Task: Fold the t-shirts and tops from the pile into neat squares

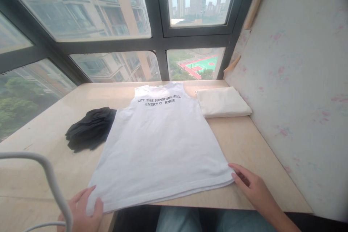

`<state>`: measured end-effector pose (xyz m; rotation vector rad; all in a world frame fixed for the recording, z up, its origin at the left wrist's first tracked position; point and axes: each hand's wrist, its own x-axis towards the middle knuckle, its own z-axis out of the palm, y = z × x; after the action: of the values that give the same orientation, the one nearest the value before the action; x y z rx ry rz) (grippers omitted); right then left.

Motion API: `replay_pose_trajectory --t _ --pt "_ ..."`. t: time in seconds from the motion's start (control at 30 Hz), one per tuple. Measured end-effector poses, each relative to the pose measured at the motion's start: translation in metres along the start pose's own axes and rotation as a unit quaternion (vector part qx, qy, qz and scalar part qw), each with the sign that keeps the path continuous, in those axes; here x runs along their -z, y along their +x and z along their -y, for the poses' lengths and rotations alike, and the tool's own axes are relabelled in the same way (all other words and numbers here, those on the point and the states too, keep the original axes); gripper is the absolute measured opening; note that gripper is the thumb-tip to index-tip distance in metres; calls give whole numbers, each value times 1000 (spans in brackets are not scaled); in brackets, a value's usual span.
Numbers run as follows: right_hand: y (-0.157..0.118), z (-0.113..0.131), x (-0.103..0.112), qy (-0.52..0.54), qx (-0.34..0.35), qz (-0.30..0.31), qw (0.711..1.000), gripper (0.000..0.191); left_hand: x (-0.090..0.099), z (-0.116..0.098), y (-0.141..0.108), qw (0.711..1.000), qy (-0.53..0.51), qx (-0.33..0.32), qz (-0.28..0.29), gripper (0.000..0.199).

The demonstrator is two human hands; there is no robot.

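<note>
A white sleeveless shirt (160, 141) with dark printed lettering lies spread flat on the pale wooden surface (244, 141), its neck toward the window and its hem near the front edge. At the shirt's lower left corner is my left hand (84, 210), fingers apart and resting on the fabric, partly behind a white cable or tube. My right hand (248, 183) pinches the lower right corner of the hem between thumb and fingers.
Left of the shirt lies a crumpled black cloth (91, 128). A folded white cloth (224, 102) sits at the back right, beside the floral wall (299, 79). A thick white tube (50, 174) curves across the lower left. Windows stand behind the surface.
</note>
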<state>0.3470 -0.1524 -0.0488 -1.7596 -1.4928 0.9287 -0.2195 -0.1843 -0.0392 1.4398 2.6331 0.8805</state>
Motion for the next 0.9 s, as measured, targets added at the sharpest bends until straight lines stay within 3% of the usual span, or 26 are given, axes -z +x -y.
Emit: replay_pose_trajectory --t 0.07,0.17,0.3,0.4,0.57,0.9 --pt "4 2 0 -34 -2 -7 999 46 -15 -40 -18 988 37 -146 -25 39" --pt "8 4 -3 -79 -6 8 997 48 -45 -110 -62 957 -12 -291 11 31" --pt "8 0 -6 -112 3 3 994 46 -73 -187 -124 901 -60 -406 140 38" --pt "6 -4 -6 -117 7 -4 993 44 -82 -223 -154 861 -80 -459 205 46" --pt "2 -7 -6 -113 10 -10 993 44 -87 -242 -169 853 -105 -454 235 50" --pt "2 -11 -11 -100 -16 -43 994 43 -79 -234 -161 841 -118 -440 293 49"
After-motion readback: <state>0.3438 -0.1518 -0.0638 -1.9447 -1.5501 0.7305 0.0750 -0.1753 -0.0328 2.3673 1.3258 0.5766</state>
